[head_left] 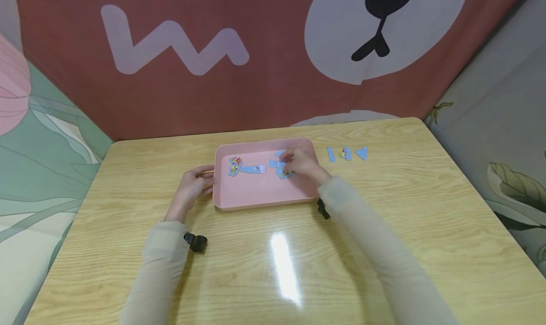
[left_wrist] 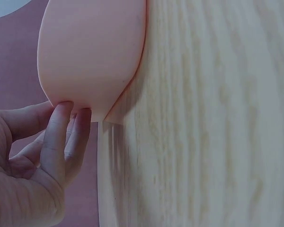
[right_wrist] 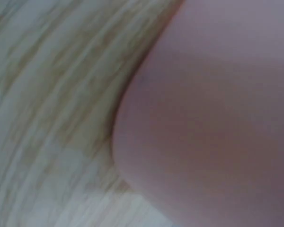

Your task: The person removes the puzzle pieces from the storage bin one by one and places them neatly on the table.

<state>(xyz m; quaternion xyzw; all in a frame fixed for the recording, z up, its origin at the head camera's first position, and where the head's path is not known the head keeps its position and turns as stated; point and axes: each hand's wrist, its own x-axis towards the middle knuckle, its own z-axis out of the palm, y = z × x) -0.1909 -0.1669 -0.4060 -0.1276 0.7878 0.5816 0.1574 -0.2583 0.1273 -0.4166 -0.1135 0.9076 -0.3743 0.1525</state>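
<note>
A pink tray (head_left: 256, 197) rests on the wooden table, and pale-blue flat pieces with colourful print lie in it. At its left end, my left hand (head_left: 194, 187) touches the outer wall; in the left wrist view the fingers (left_wrist: 57, 146) reach the tray's end wall with their tips. My right hand (head_left: 300, 161) is over the tray's right part, fingers bent down among the blue pieces (head_left: 273, 163). Whether the fingertips pinch a piece I cannot tell. More printed pieces (head_left: 234, 167) and a long strip (head_left: 253, 169) lie in the tray's left half.
Right of the tray on the table (head_left: 405, 197) lie a narrow blue piece (head_left: 331, 154), a printed piece (head_left: 347, 153) and a triangular piece (head_left: 362, 153). Behind the table hangs a red-brown patterned cloth (head_left: 273, 88). The right wrist view shows a tray corner (right_wrist: 203, 118) closely.
</note>
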